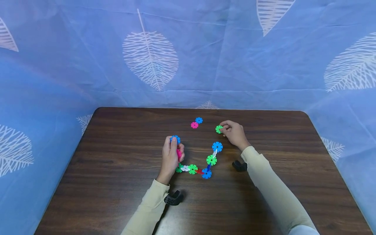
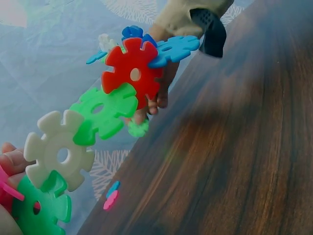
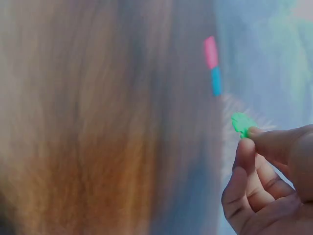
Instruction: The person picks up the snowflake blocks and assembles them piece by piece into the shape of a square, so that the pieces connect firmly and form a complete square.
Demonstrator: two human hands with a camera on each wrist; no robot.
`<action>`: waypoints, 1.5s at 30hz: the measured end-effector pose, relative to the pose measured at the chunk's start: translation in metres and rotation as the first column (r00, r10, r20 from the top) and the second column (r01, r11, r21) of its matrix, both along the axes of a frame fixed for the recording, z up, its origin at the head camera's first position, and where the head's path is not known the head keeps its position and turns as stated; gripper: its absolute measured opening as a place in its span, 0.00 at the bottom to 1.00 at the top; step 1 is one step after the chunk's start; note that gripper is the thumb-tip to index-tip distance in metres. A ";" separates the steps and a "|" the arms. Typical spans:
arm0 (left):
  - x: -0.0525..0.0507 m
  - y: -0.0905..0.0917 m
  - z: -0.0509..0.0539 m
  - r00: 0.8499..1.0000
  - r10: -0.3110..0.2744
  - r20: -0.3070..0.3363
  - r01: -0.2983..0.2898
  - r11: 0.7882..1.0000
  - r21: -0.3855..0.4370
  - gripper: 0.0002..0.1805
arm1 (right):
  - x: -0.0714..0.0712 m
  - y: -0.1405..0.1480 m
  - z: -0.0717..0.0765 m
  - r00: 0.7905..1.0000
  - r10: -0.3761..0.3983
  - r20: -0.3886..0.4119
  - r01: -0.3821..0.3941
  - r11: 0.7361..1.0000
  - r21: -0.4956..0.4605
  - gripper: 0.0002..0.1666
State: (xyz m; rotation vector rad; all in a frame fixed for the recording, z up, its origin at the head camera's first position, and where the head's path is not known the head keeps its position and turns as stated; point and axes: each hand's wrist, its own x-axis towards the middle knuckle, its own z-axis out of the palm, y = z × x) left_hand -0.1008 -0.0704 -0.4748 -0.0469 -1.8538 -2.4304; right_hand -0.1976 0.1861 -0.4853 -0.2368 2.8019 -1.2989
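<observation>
My left hand (image 1: 169, 156) grips one end of a chain of interlocked plastic snowflake discs. A blue disc (image 1: 175, 139) shows by the thumb and a pink disc (image 1: 179, 153) at the palm. From there the chain runs right through a white disc (image 2: 62, 152), a green disc (image 2: 105, 110) and a red disc (image 2: 132, 71), then bends up to a blue disc (image 1: 217, 147) at its far end. Between thumb and fingertips my right hand (image 1: 235, 134) pinches a loose green disc (image 1: 218, 129), above and apart from the chain's blue end.
On the brown wooden table (image 1: 117, 137) a pink disc (image 1: 194, 125) and a blue disc (image 1: 198, 120) lie touching near the back edge. Each wrist wears a black band, the left band (image 1: 174, 198) and right band (image 1: 239, 166). Blue leaf-patterned cloth (image 1: 199, 58) hangs behind.
</observation>
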 end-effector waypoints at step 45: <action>0.004 0.009 0.003 0.998 -0.049 -0.046 0.042 0.991 -0.129 0.17 | 0.085 -0.099 0.060 0.816 0.292 -0.500 -0.261 0.956 0.132 0.07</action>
